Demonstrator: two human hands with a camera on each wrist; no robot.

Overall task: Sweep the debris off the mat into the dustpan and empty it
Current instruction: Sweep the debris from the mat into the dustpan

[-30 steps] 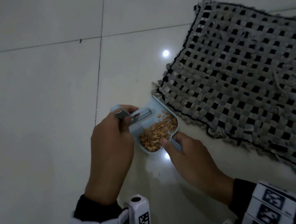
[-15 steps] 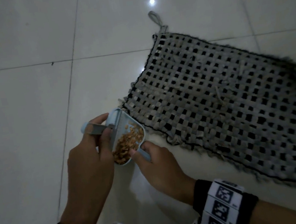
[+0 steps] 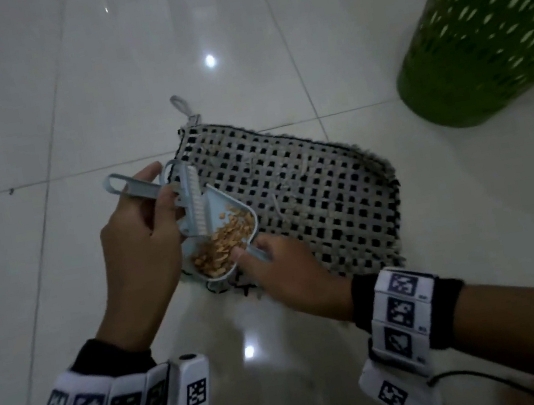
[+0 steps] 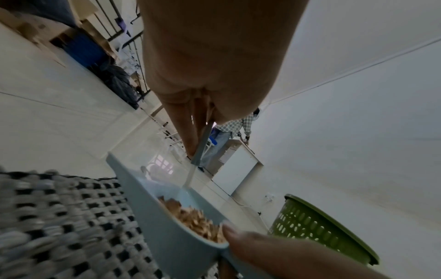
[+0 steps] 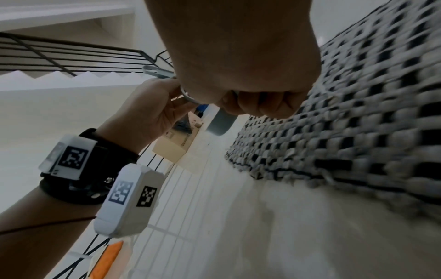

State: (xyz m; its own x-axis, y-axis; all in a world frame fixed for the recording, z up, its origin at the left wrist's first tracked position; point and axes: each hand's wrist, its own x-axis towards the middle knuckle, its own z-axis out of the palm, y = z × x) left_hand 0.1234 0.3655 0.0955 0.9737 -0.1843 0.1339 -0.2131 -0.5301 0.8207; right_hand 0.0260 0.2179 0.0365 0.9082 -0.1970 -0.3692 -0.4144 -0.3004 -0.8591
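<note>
— Where's the dustpan (image 3: 219, 240)?
— Above the mat's (image 3: 310, 202) near corner, debris (image 3: 226, 239) inside; right hand (image 3: 290, 275) fingers curl round its handle.
— And the left hand (image 3: 139, 235)?
— Gripping the brush (image 3: 189, 200).

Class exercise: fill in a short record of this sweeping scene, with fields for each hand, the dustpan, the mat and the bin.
Left hand: holds the brush by its handle
Right hand: holds the dustpan handle
Dustpan: raised, holding tan debris
Mat: woven, flat on the tiled floor
Bin: green, perforated, beyond the mat
</note>
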